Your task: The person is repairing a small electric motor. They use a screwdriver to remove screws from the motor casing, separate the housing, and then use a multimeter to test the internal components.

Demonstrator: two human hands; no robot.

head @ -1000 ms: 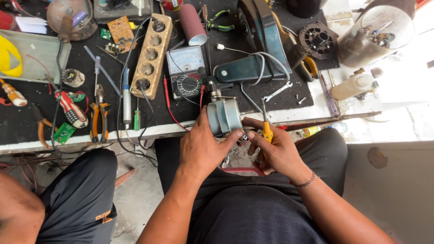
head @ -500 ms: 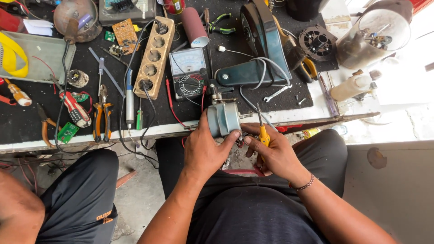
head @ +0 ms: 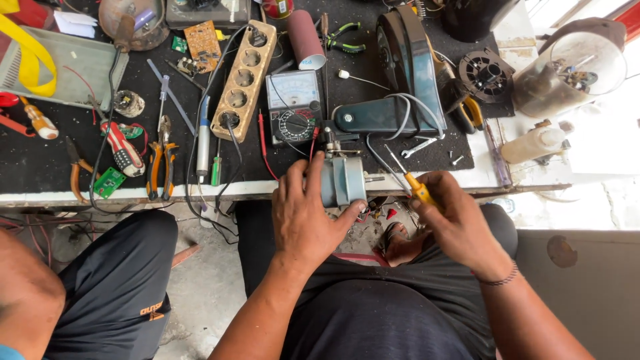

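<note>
Gripping small grey motor [head: 342, 181] by its casing, left hand [head: 307, 213] wraps it; looks heavy, rigid. Right hand [head: 460, 223] pinches yellow-handled screwdriver [head: 412, 183].

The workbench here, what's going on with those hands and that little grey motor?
A person sits at the edge of a cluttered workbench. Their left hand grips a small grey motor at the bench edge, while the right hand holds a yellow-handled screwdriver with its shaft angled up and away from the motor. On the black mat behind sit an analog multimeter, a wooden power strip and pliers. Another person's knee shows at lower left.
</note>
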